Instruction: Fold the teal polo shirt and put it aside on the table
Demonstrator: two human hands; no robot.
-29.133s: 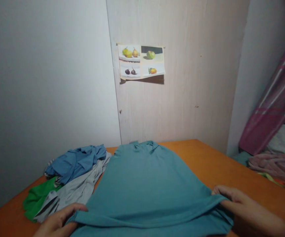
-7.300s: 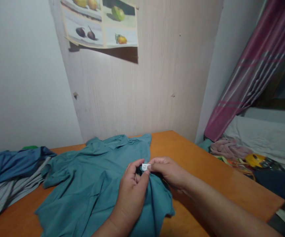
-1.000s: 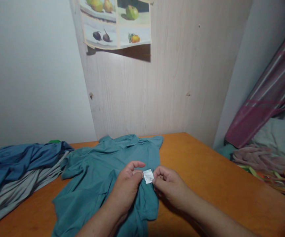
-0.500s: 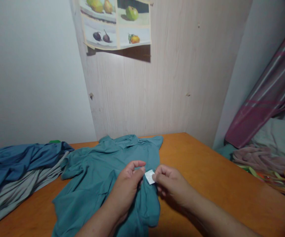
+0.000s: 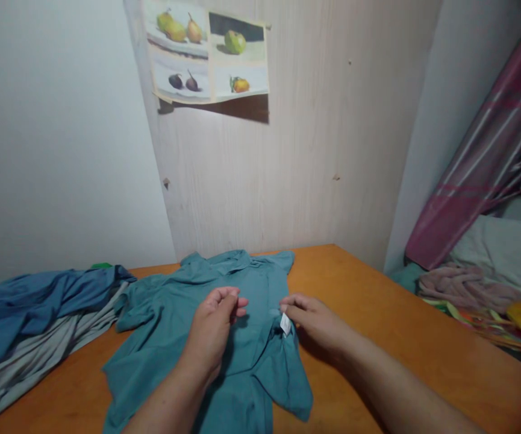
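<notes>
Above orange surface [image 5: 377,313], yr R hand [image 5: 317,322] pinches white label [image 5: 285,325] on teal shirt [image 5: 246,337]; L hand [image 5: 210,328] curled, can't tell if grip's closed.

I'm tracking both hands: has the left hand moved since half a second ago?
Yes: the left hand has moved left, farther from the table's far right corner and from the tag.

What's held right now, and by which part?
The shirt, by its white label, pinched near the label's upper end by the right hand. Nothing shows in the left hand.
</notes>
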